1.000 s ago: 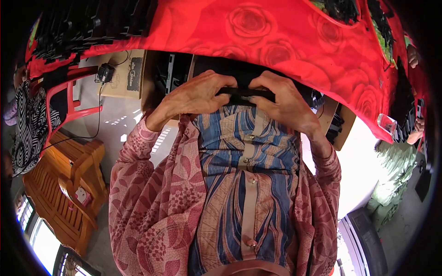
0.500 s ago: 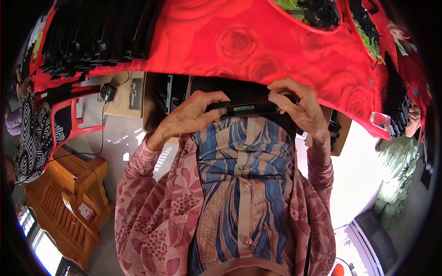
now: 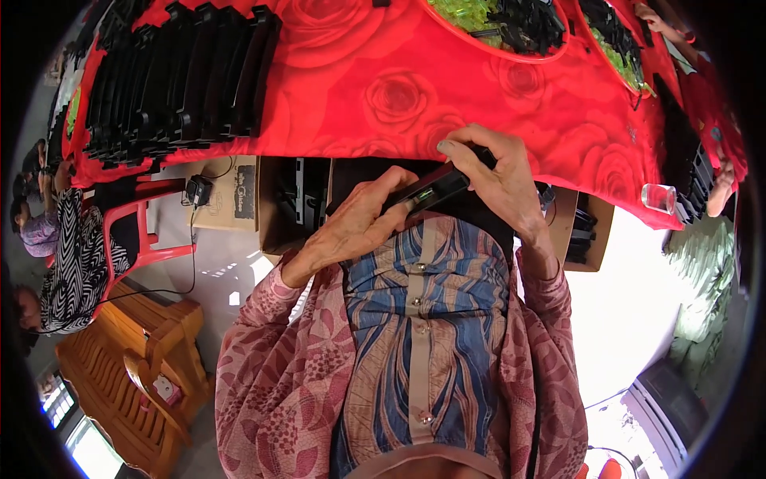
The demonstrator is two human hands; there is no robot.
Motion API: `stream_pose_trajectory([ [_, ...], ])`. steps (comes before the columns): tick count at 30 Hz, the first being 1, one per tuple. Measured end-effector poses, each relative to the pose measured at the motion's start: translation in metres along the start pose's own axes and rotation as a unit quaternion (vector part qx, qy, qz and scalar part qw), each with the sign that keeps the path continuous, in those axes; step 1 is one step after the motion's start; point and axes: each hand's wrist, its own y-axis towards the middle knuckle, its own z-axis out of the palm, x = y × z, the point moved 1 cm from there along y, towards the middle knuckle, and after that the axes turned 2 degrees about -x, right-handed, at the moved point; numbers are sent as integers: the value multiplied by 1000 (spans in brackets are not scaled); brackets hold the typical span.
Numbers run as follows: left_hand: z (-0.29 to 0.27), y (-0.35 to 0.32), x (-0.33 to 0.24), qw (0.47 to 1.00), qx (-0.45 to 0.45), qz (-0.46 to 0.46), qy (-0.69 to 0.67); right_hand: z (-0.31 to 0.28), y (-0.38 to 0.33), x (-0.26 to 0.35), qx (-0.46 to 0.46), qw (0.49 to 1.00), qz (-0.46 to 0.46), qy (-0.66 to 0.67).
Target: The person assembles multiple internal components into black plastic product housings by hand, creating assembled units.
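Between my two hands, above my lap at the table's front edge, is a long black plastic bar (image 3: 453, 184) with a small greenish piece (image 3: 425, 194) set in its middle. My left hand (image 3: 361, 214) closes around its lower left end. The fingers of my right hand (image 3: 498, 175) pinch its upper right end. The bar tilts up to the right, and both its ends are partly hidden by my fingers.
A red rose-patterned cloth (image 3: 399, 96) covers the table. Stacked black plastic bars (image 3: 187, 80) lie at its left; a basin of green and black pieces (image 3: 499, 49) is at the back. Boxes (image 3: 585, 231) stand below. A clear cup (image 3: 659, 197) sits right, near another person's hand (image 3: 724, 177).
The bar has turned from nearly level to slanted, its right end raised along with my right hand. My left hand has shifted slightly right. The view has tilted, showing more of the table.
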Motion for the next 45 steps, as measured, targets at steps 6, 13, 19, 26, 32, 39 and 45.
stream_pose_trajectory([
  [6,8,5,-6,999,-26,-14,14,2,6,-7,-12,998,-53,-18],
  [13,15,8,-6,990,-63,57,109,4,5,-4,-32,996,-71,-33],
  [19,20,12,-8,974,-90,123,166,9,11,-20,-57,996,-68,-29],
  [26,17,13,-10,987,-57,61,135,0,14,-3,-20,996,-55,-66],
  [32,15,17,-14,998,-31,-11,-49,-12,24,5,6,998,-17,-56],
  [39,0,10,-7,965,-90,6,-248,-59,50,0,-120,988,-24,96],
  [45,2,13,-4,922,-184,17,-340,-86,111,-34,-268,954,-82,-110],
])
